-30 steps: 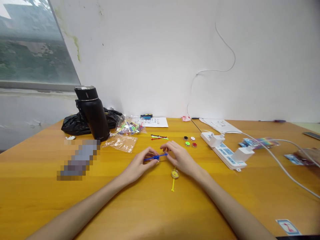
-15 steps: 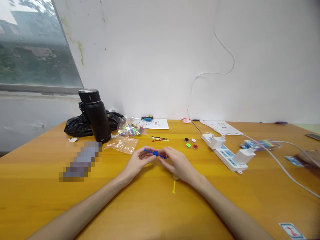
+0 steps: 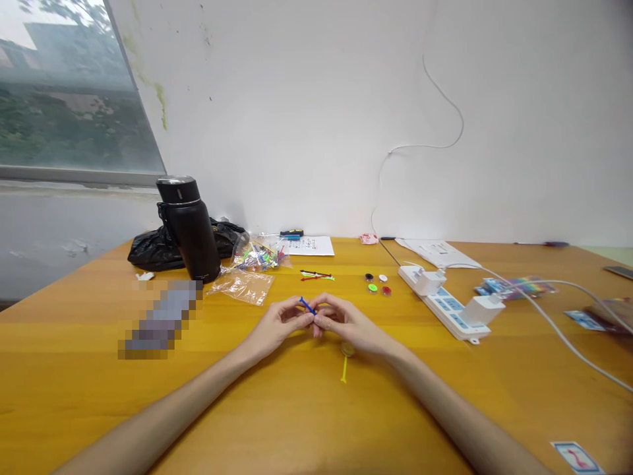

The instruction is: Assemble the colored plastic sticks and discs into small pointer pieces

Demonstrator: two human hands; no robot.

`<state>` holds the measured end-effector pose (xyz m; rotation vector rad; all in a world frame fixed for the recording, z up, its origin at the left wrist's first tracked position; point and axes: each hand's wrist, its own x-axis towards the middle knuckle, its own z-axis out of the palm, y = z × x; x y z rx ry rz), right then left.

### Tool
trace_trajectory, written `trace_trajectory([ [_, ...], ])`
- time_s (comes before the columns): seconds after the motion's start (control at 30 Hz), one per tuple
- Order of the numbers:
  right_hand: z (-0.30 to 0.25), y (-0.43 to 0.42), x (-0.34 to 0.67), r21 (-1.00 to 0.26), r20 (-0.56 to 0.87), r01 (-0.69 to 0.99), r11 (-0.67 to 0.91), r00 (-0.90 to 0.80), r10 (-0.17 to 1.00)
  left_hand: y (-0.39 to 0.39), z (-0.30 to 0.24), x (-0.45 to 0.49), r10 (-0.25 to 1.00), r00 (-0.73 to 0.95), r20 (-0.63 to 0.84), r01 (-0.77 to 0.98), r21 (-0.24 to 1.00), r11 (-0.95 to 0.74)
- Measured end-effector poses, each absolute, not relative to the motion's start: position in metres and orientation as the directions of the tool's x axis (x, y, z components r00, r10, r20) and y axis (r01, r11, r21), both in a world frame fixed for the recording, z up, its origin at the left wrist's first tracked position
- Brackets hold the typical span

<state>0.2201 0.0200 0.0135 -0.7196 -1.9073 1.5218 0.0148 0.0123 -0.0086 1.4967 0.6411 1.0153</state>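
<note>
A blue plastic spinner arrow [image 3: 307,305] is pinched between my two hands over the middle of the table. My left hand [image 3: 279,323] has its thumb and fingers closed at the arrow's centre. My right hand [image 3: 343,321] meets it there, also closed, and covers the arrow's other end. One tail of the arrow sticks up toward the far left. Below my right wrist lies a yellow spinner arrow [image 3: 345,369] on a round base, partly hidden by the hand. Beyond my hands are a red arrow [image 3: 316,278] and several small round discs, among them a green disc [image 3: 372,288].
A black bottle [image 3: 190,231] stands at the left, beside a clear bag of coloured pieces [image 3: 262,256] and an empty plastic bag [image 3: 242,285]. To the right lies a white power strip [image 3: 445,307] with chargers and a cable. A pixelated flat item [image 3: 163,320] lies left.
The blue arrow has turned from nearly level to steeply slanted. My hands have drawn together, with fingers now closed over its centre and right end.
</note>
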Motion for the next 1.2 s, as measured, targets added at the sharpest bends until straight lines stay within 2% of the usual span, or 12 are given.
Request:
trace_trajectory([
  [0.3, 0.011, 0.016, 0.208, -0.986, 0.155, -0.143, 0.080, -0.662, 0.733, 0.002, -0.005, 0.017, 0.817, 0.505, 0.279, -0.131, 0.960, -0.247],
  [0.43, 0.013, 0.015, 0.208, -0.989, 0.136, -0.134, 0.063, -0.660, 0.739, -0.001, -0.003, 0.016, 0.815, 0.501, 0.290, -0.077, 0.954, -0.291],
  [0.7, 0.012, 0.016, 0.210, -0.994, 0.104, -0.087, 0.062, -0.675, 0.730, -0.007, 0.002, 0.011, 0.803, 0.526, 0.281, 0.168, 0.891, -0.422],
  [0.97, 0.013, 0.018, 0.215, -0.996, 0.094, -0.068, 0.064, -0.699, 0.708, -0.011, 0.010, 0.013, 0.753, 0.586, 0.298, 0.164, 0.867, -0.471],
  [1.2, 0.008, 0.017, 0.212, -0.994, 0.106, -0.078, 0.073, -0.664, 0.740, -0.010, 0.013, 0.012, 0.751, 0.593, 0.292, 0.131, 0.885, -0.447],
])
